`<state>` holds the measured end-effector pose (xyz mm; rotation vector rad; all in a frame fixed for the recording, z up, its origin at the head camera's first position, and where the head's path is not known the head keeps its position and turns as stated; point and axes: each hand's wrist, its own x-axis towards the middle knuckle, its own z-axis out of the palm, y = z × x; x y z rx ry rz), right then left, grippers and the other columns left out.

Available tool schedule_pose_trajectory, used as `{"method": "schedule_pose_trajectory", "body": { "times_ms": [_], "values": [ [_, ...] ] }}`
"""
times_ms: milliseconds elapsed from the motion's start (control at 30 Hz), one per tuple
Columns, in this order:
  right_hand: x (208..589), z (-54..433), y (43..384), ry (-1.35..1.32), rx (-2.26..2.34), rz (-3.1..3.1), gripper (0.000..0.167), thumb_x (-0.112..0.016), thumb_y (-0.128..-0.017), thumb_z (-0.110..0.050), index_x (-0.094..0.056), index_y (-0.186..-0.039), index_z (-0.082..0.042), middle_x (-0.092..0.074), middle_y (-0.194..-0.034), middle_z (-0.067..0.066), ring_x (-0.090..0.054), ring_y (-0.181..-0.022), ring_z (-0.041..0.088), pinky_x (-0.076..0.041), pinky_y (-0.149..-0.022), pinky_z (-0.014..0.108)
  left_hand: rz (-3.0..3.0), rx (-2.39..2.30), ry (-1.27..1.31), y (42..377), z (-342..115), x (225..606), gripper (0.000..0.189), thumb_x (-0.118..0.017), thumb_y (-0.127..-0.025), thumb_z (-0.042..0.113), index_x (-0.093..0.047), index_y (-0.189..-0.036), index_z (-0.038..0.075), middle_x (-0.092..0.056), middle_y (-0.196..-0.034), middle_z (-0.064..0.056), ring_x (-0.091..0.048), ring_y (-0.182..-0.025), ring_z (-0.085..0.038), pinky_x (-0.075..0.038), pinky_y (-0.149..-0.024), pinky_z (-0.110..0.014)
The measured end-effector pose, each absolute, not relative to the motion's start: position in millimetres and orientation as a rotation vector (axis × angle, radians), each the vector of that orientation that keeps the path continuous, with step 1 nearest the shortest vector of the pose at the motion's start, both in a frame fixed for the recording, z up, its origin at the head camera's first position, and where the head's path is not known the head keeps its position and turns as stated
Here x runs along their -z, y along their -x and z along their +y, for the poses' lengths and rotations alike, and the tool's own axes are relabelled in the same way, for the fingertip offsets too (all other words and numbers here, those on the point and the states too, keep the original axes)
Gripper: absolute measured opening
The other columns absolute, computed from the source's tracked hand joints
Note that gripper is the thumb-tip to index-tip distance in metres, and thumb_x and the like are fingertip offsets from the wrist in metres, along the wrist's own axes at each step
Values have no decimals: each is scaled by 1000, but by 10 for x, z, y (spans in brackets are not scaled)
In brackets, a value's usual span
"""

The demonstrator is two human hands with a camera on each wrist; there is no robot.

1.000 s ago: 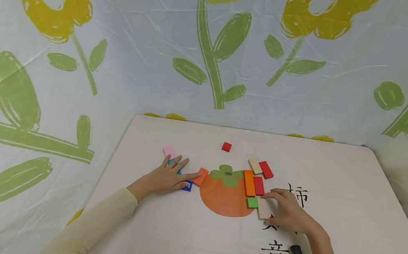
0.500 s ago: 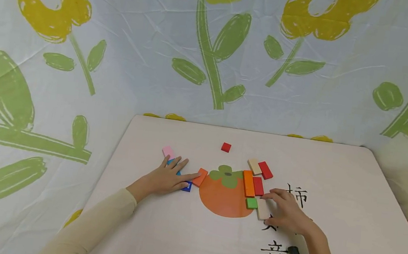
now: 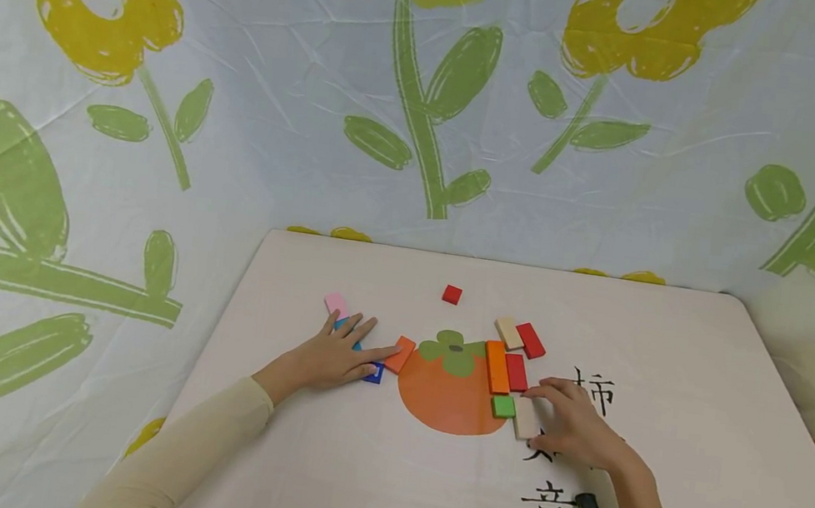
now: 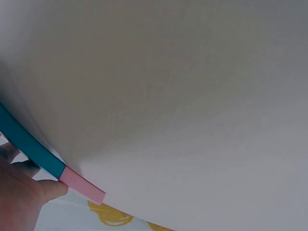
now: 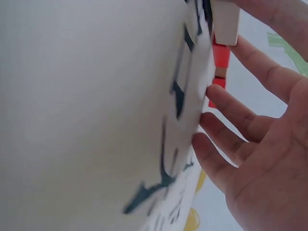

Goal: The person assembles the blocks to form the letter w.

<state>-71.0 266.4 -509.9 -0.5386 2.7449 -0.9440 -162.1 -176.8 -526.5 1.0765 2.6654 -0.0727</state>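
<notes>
In the head view my left hand (image 3: 323, 358) lies with spread fingers over a blue block (image 3: 342, 324), partly hidden. A pink block (image 3: 337, 305) adjoins its far end; the left wrist view shows that pink block (image 4: 84, 185) against the long blue one (image 4: 29, 144). Its thumb reaches an orange block (image 3: 400, 355), beside a dark blue block (image 3: 374, 374). My right hand (image 3: 577, 424) pinches a plain wooden block (image 3: 526, 419) by its ends between index finger and thumb. This block (image 5: 226, 21) also shows in the right wrist view; the other fingers are extended.
Against the wooden block sits a green block (image 3: 503, 407); an orange block (image 3: 496, 366) and a red block (image 3: 516, 372) stand beyond. Farther back are a beige block (image 3: 509, 333), another red block (image 3: 530, 341) and a small red block (image 3: 451, 294). The tablecloth (image 3: 353, 466) bears a printed persimmon.
</notes>
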Motion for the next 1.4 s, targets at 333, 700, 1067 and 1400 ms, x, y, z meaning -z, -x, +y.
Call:
{"method": "schedule_pose_trajectory", "body": {
  "times_ms": [333,700,1067,1400],
  "values": [
    [4882,2697,786,549,1007,2749,58,-87,-79,-23,-61,-129,-12,-46,-137,21,-38,-124,41,-44,-91,68,2672,51,-1092,1644,-1770,5266,53,-27,-106,56,-18,-158,48,-17,-164,-17,-17,-148,-43,-10,-112,-69],
    [4744,2455,1055,500,1091,2795,59,-85,-82,-23,-57,-132,-6,-45,-138,23,-38,-126,43,-43,-93,68,2670,36,-1113,1637,-1763,5239,54,-29,-106,56,-20,-158,46,-19,-163,-19,-18,-148,-44,-12,-111,-70],
    [4690,1979,1293,382,1244,2794,59,-82,-85,-20,-55,-133,2,-42,-138,27,-37,-125,45,-43,-94,63,2688,27,-1116,1617,-1762,5217,53,-31,-107,54,-24,-158,44,-21,-162,-20,-21,-146,-45,-12,-111,-71],
    [4754,1591,1516,306,1301,2803,64,-83,-84,-29,-55,-134,0,-42,-142,25,-36,-129,43,-40,-98,61,2672,71,-1104,1618,-1769,5228,54,-30,-106,56,-18,-158,47,-18,-164,-18,-17,-148,-43,-12,-112,-69]
  ]
}}
